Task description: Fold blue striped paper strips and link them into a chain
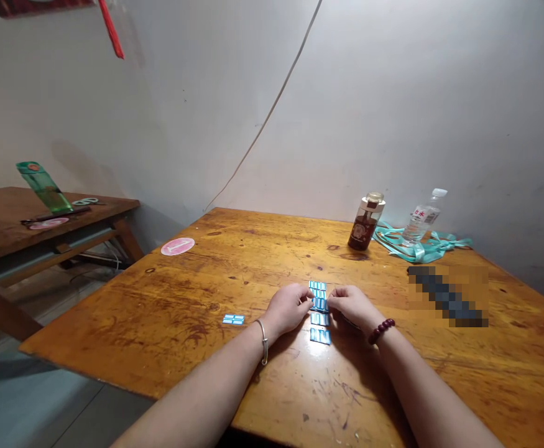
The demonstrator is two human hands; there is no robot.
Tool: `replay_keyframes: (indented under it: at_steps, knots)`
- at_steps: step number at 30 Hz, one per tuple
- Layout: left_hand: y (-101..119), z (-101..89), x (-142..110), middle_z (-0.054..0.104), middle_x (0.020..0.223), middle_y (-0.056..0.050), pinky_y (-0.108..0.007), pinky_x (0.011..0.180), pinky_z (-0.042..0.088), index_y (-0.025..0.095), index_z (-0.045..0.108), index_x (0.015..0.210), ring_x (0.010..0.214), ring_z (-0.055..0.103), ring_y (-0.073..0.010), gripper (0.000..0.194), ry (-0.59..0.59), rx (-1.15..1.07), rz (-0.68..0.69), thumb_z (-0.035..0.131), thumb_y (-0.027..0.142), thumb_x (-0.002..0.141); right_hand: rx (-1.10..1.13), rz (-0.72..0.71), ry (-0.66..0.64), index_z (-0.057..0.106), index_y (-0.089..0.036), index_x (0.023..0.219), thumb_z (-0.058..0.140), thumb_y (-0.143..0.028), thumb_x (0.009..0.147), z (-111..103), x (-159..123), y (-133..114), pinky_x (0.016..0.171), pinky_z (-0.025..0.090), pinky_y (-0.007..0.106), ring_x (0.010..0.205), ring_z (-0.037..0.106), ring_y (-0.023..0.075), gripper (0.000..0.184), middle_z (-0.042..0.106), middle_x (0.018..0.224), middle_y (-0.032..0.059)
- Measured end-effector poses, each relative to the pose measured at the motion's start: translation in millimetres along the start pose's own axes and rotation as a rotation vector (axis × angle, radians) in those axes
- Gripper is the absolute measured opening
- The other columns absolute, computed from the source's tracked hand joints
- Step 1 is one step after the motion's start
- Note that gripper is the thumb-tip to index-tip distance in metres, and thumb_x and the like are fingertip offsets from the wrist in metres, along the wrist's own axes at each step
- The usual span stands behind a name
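A column of small blue-and-white cards, perhaps label stickers, lies in front of me, its nearest card (320,336) closest to the table's front edge. Midway up the column, a blue-and-white card (319,304) is pinched at its left edge by my left hand (288,309) and at its right edge by my right hand (353,305). Both hands have their fingers closed. Whether this card is raised off the table I cannot tell. Farther up, the top card (317,285) shows beyond my fingertips. To the left of my left hand lies a separate blue-and-white card (233,319).
On the wooden table (197,280) stand a dark-filled bottle (364,224) and a clear water bottle (423,218) beside teal ribbon (421,250). A pixelated dark object (446,295) lies right. A pink round sticker (177,246) is at left; another table (1,211) stands beyond.
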State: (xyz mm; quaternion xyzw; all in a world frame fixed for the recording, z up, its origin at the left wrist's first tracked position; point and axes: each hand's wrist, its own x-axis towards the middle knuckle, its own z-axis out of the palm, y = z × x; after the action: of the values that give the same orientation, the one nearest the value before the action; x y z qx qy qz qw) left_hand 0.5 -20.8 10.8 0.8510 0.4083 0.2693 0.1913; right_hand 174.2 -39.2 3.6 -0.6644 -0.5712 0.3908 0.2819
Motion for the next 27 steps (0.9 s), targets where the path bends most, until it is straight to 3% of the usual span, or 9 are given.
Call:
replay_keyframes:
  at_steps: [7,15,22,27]
  knots:
    - [-1.4,4.6,0.8,0.053,0.073,-0.002,-0.023,0.057,0.032,0.021,0.059,0.072,0.068,0.047,-0.0134,0.017,-0.082,0.181,0.017,0.046,0.032,0.072,-0.205,-0.082,0.099,0.053,-0.016,0.053,0.048,-0.022,0.063,-0.9,6.6,4.8,0.041,0.028,0.018,0.044,0.045,0.0078,0.013,0.053,0.045,-0.0012]
    - [-1.2,6.9,1.6,0.052,0.074,-0.002,-0.022,0.056,0.03,0.02,0.057,0.072,0.067,0.046,-0.0131,0.018,-0.095,0.226,0.005,0.044,0.032,0.073,-0.376,-0.133,0.19,0.057,-0.017,0.057,0.049,-0.024,0.063,2.7,9.1,8.3,0.047,0.026,0.019,0.051,0.045,0.0091,0.012,0.057,0.055,-0.0007]
    - [0.0,6.3,2.4,0.053,0.073,-0.002,-0.023,0.056,0.031,0.02,0.057,0.068,0.066,0.047,-0.0131,0.021,-0.131,0.292,-0.023,0.042,0.033,0.074,-0.399,-0.191,0.157,0.061,-0.021,0.074,0.049,-0.024,0.066,0.7,3.6,6.2,0.047,0.026,0.019,0.055,0.048,0.0094,0.015,0.059,0.065,-0.0012]
    - [2.0,4.6,3.4,0.055,0.075,-0.003,-0.023,0.059,0.033,0.02,0.06,0.072,0.069,0.048,-0.0142,0.024,-0.159,0.307,-0.036,0.041,0.035,0.075,-0.413,-0.207,0.106,0.063,-0.023,0.073,0.051,-0.027,0.066,-4.3,-1.3,4.1,0.048,0.028,0.019,0.055,0.048,0.0098,0.015,0.059,0.063,-0.0019]
